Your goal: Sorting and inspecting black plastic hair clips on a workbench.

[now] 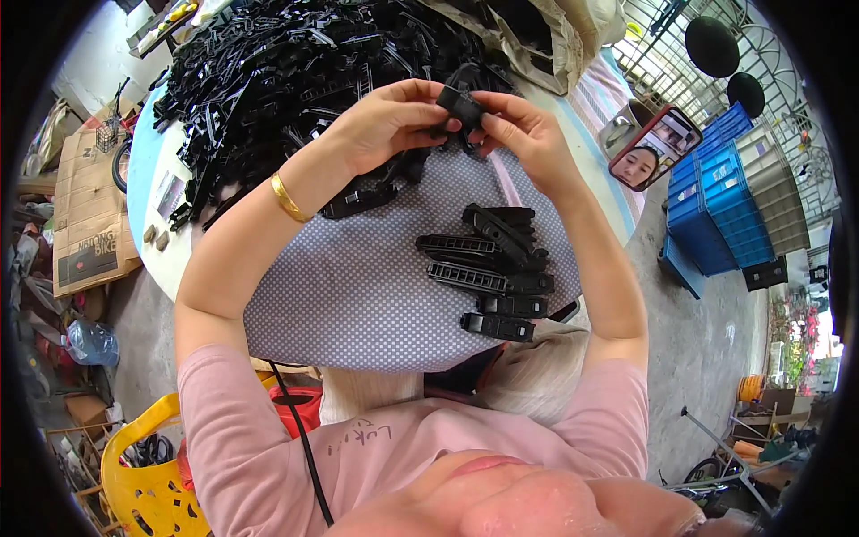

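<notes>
Both hands pinched shut on one black plastic clip (461, 107): left hand (380, 125) on its left end, right hand (528, 134) on its right, long axis roughly hand to hand. Below right hand, five finished clips (492, 273) on counter (358, 295). Uncounted pile (286, 72) beyond left hand.

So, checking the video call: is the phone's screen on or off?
On: the phone, propped at the table's right edge, shows a lit picture.
</notes>
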The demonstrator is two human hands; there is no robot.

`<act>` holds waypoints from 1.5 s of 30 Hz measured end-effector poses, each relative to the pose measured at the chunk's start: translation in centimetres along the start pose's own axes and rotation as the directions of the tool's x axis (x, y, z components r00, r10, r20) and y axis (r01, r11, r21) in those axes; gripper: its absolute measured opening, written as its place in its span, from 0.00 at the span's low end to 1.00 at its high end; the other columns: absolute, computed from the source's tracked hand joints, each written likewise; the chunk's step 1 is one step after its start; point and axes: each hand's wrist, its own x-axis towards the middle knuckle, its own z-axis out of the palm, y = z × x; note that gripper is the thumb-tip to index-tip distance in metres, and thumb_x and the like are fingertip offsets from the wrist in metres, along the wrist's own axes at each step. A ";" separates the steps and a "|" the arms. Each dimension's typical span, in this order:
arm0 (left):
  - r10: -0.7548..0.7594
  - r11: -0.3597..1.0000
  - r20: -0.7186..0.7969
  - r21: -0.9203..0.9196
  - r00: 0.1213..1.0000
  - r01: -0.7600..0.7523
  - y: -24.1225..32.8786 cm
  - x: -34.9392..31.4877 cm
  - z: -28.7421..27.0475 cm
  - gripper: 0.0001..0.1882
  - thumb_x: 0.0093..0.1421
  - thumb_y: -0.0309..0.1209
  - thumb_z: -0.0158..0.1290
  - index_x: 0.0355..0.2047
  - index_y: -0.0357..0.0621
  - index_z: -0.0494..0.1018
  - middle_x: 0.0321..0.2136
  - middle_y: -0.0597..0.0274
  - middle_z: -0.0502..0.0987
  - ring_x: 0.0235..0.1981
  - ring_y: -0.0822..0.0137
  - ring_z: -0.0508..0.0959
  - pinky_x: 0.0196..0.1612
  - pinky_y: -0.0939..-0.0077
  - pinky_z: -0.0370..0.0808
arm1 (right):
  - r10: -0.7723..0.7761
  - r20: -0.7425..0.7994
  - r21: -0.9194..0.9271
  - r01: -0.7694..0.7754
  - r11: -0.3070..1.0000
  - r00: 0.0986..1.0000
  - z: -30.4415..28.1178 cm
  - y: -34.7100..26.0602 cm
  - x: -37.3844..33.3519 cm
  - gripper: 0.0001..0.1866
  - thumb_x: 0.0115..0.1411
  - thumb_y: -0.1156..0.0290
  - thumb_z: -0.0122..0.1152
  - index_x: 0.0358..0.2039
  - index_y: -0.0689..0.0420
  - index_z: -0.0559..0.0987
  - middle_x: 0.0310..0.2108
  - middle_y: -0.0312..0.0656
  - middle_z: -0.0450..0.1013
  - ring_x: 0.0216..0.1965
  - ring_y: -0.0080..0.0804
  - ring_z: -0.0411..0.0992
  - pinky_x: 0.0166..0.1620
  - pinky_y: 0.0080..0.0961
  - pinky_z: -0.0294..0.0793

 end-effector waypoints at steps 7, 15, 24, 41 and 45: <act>0.246 0.901 0.042 0.357 0.968 -0.245 -0.3 -0.4 1.0 0.21 0.52 0.20 0.54 0.48 0.41 0.66 0.37 0.63 0.74 0.41 0.70 0.74 0.45 0.78 0.73 | 0.083 0.026 0.276 -0.087 0.957 0.996 -0.1 0.2 -0.1 0.17 0.60 0.73 0.51 0.48 0.66 0.70 0.33 0.39 0.73 0.31 0.24 0.72 0.35 0.21 0.74; 0.485 0.671 0.034 0.626 0.874 -0.396 -0.6 -0.3 1.0 0.18 0.50 0.21 0.54 0.43 0.35 0.69 0.32 0.60 0.76 0.31 0.73 0.76 0.37 0.81 0.74 | 0.080 -0.069 0.155 -0.069 0.986 0.994 0.6 0.5 -0.3 0.15 0.59 0.73 0.52 0.46 0.65 0.72 0.33 0.38 0.73 0.29 0.22 0.72 0.34 0.19 0.74; 0.522 0.576 0.079 0.702 0.849 -0.419 0.4 -1.1 2.0 0.17 0.51 0.25 0.57 0.42 0.34 0.71 0.28 0.61 0.78 0.32 0.75 0.78 0.36 0.84 0.74 | -0.307 -0.124 -0.433 0.227 0.872 0.944 0.7 0.5 -0.6 0.14 0.56 0.75 0.57 0.44 0.62 0.74 0.33 0.38 0.73 0.31 0.20 0.71 0.36 0.16 0.71; 0.467 0.638 0.188 0.604 0.864 -0.477 1.5 -1.7 2.4 0.15 0.50 0.23 0.58 0.40 0.38 0.74 0.31 0.59 0.78 0.32 0.73 0.78 0.37 0.83 0.75 | -0.298 -0.029 -0.532 0.238 0.813 0.954 -0.1 -0.4 -0.9 0.22 0.50 0.68 0.65 0.44 0.62 0.74 0.32 0.37 0.76 0.35 0.20 0.71 0.40 0.17 0.69; 0.449 0.714 0.173 0.520 0.877 -0.469 1.9 -2.5 3.2 0.15 0.50 0.22 0.58 0.40 0.37 0.74 0.33 0.58 0.78 0.33 0.73 0.78 0.39 0.83 0.75 | -0.158 -0.076 0.121 0.166 0.979 0.985 -1.0 0.0 0.4 0.13 0.59 0.66 0.55 0.41 0.60 0.77 0.35 0.35 0.75 0.36 0.19 0.70 0.40 0.17 0.69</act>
